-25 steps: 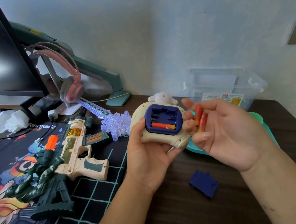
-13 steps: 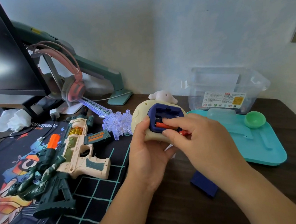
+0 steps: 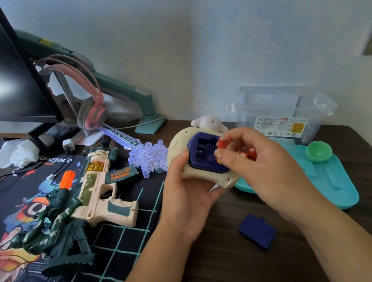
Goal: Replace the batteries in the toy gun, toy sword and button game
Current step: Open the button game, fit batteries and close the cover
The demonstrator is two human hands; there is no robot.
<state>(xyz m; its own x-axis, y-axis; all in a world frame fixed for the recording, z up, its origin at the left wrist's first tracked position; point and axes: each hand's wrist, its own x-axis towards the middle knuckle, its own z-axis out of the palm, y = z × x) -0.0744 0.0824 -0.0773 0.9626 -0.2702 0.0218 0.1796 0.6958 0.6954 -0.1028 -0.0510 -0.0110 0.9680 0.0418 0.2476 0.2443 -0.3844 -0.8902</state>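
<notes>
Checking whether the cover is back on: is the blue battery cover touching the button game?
Apart. The head view shows the battery cover lying on the desk, bare wood between it and the button game in the left hand.

Both forearms come in from the bottom edge and angle toward each other. The left hand (image 3: 187,193) is cupped underneath the button game (image 3: 177,147), thumb on top. The right hand (image 3: 268,166) is right beside it, fingers curled, pinching red batteries (image 3: 222,142).

- Left hand (image 3: 186,198) grips the cream plastic button game (image 3: 176,142), its open navy compartment facing up.
- Right hand (image 3: 266,171) pinches red cylindrical batteries (image 3: 222,142) over it.
- Navy plastic cover (image 3: 256,231) lies on the dark wooden desk (image 3: 217,275).
</notes>
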